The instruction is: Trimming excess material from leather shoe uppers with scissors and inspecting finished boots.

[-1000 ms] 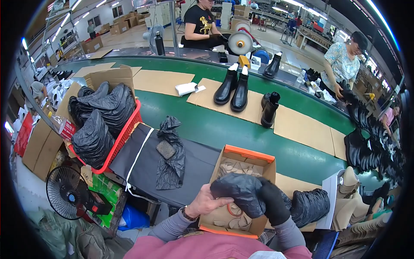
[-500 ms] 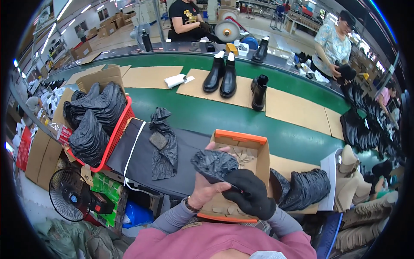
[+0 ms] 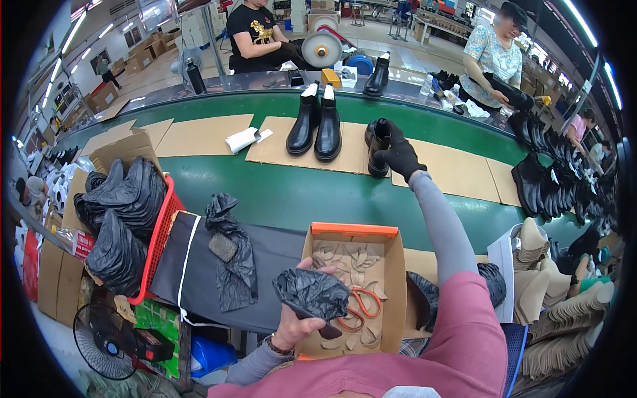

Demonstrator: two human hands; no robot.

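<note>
Black crinkled plastic: it covers the wrapped piece (image 3: pixel 310 292) that you hold above the near part of the open box, with a dark brown edge showing beneath.
Bare left hand: your left hand (image 3: pixel 295 326) is curled partway closed around that piece, thumb on the near side, other fingertips behind it.
Black-gloved right hand: your right hand (image 3: pixel 400 154) reaches out, its fingers against the black ankle boot (image 3: pixel 373 140); you cannot tell from here how firmly they close.
Orange-handled scissors: the scissors (image 3: pixel 363 308) lie just beside the wrapped piece, among tan scraps (image 3: pixel 362 257) in the cardboard box (image 3: pixel 396 285).
Snag risk: lowering your left hand could catch the thin plastic on the scissors; a loose one-handed hold could let the piece slip.
Tipping risk: an off-centre push on the boot's upper part could topple it on the cardboard sheet (image 3: pixel 272 142), or toward the pair of boots (image 3: pixel 315 129) near it.
Grey sleeve: your right sleeve (image 3: pixel 443 222) passes by the wrapped stack (image 3: pixel 492 282); a low swing back could disturb it.
Red basket: farther left, the basket (image 3: pixel 159 242) holds more plastic-covered bundles (image 3: pixel 136 192), well apart from both hands.
</note>
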